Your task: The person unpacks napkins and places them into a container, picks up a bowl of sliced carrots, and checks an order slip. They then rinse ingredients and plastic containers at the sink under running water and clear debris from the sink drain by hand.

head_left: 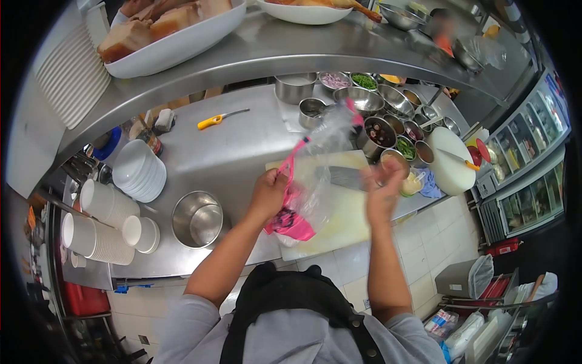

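Note:
My left hand [271,189] is closed on a clear plastic bag [316,151] with pink strips and a pink printed patch. The bag hangs in front of me over a pale cutting board [342,225]. To its right, my right hand [383,193] is raised above the board's right side, fingers apart and somewhat blurred, with nothing visible in it. A knife with a broad grey blade [347,178] lies on the board between the bag and my right hand; its handle is hidden.
A steel pot [197,219], stacked white bowls [139,171] and paper tubs [97,238] stand on the left. A yellow lighter [211,122] lies farther back. Several ingredient pots, including a dark-filled one [376,133], crowd the right. Meat in a white dish [182,45] sits on the overhead shelf.

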Demonstrator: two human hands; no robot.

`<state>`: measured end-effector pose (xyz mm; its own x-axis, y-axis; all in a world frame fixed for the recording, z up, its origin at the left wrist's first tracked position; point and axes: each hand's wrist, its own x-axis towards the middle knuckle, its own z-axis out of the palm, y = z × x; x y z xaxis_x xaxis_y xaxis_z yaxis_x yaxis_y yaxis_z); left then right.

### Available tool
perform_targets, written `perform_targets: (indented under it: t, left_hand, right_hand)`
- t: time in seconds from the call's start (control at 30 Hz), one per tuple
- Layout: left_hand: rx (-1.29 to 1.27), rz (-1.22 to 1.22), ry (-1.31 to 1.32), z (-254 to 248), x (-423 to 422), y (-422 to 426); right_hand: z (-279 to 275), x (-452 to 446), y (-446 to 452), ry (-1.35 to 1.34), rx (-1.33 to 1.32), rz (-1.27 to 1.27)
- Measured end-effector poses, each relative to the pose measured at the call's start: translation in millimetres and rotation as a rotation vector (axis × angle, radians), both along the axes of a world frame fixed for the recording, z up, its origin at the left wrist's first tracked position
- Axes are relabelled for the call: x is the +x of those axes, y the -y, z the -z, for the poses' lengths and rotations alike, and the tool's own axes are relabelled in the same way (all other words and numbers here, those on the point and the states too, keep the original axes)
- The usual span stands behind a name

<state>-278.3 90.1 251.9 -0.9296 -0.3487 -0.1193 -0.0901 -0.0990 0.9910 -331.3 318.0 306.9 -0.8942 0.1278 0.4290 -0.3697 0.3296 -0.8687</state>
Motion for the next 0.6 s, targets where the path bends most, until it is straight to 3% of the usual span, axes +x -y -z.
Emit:
perform_targets:
  t: [0.03,0.07,0.1,0.17,0.23,0.27,0.3,0.37,0.43,0.5,0.57,0.6]
  left_hand:
    - [0.003,0.001,0.004,-6.8,1.4,-4.6]
    - [0.236,0.014,-0.002,-21.1,4.2,-9.5]
    - [0.466,0.026,-0.009,-29.4,6.3,-12.0]
    - [0.612,0.008,0.019,-30.8,11.2,-0.8]
    - [0.756,-0.014,0.046,-37.3,17.6,13.7]
    - [0.871,0.011,0.003,-46.3,21.4,19.3]
    - [0.987,0.035,-0.036,-49.9,25.3,24.1]
    - [0.929,0.152,-0.045,-36.2,35.6,21.8]
    - [-0.063,0.338,-0.031,-27.8,48.9,11.0]
    - [-0.174,0.470,0.024,-20.7,45.5,14.5]
    - [-0.050,0.310,0.239,-18.2,38.9,15.6]
    - [-0.051,0.309,0.237,-13.2,36.5,18.0]
  right_hand:
    - [14.3,24.1,13.7,0.169,0.077,-0.126]
    - [25.8,40.3,24.0,0.337,0.153,-0.251]
    - [47.4,35.0,25.0,0.431,0.187,-0.379]
    - [72.6,26.7,21.2,0.519,0.217,-0.508]
    - [78.4,21.6,2.1,0.643,-0.527,-0.493]
    - [45.6,21.5,1.8,0.793,-0.825,-0.493]
    - [22.2,24.9,4.6,0.796,-0.826,-0.490]
    - [-5.7,29.6,12.0,0.967,-1.071,-0.555]
    - [8.7,23.9,14.0,0.945,-1.141,-0.610]
    - [34.6,8.8,15.6,0.924,-1.211,-0.671]
    - [39.9,-6.8,17.7,0.797,-1.091,-1.027]
    - [44.2,-2.7,17.0,0.795,-1.089,-1.029]
